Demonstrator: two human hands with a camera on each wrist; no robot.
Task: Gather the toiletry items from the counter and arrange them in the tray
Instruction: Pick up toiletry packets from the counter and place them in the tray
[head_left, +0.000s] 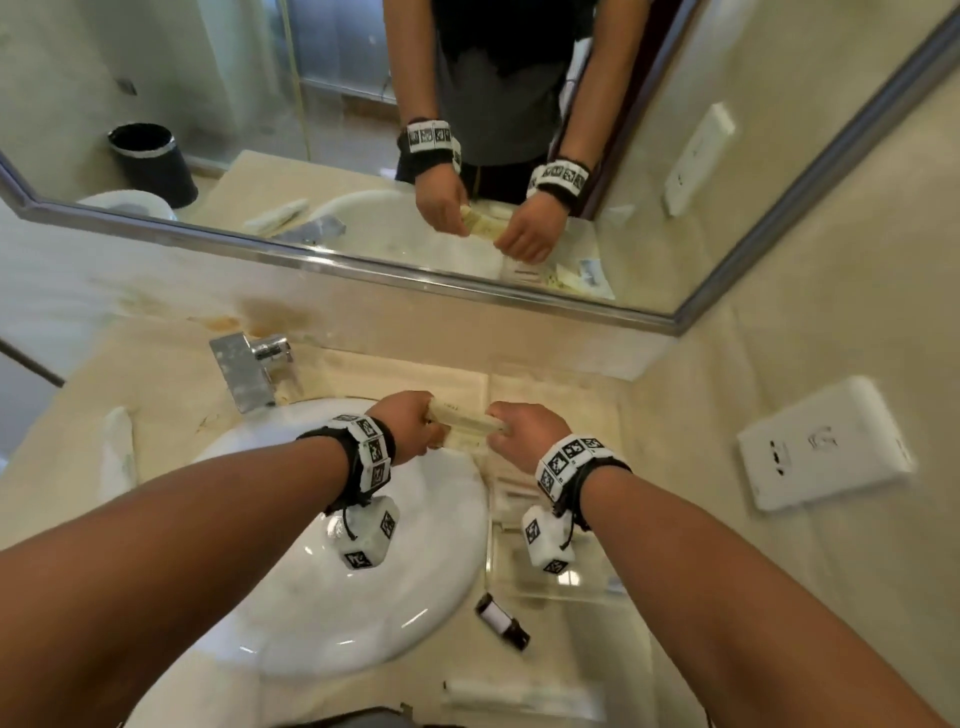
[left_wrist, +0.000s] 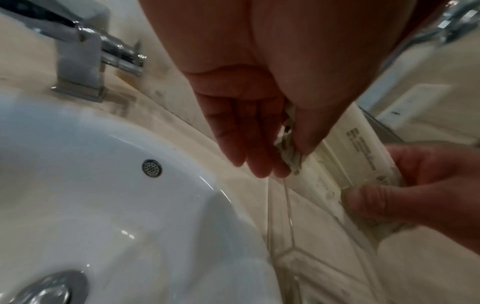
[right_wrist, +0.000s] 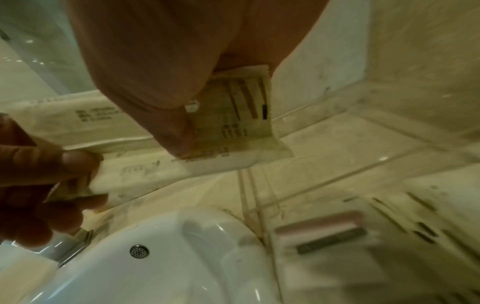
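Both my hands hold a bundle of cream toiletry packets above the counter, between sink and tray.

My left hand (head_left: 415, 423) pinches the left end of the packets (head_left: 465, 418) between thumb and fingers; my right hand (head_left: 522, 434) grips the right end the same way. The bundle hangs level just past the white sink (head_left: 363, 597), over the far edge of the clear tray (head_left: 597, 592). A small dark bottle (head_left: 501, 621) lies on the counter (head_left: 171, 384) near the tray's front corner, and the tap (head_left: 249, 369) stands behind the sink.
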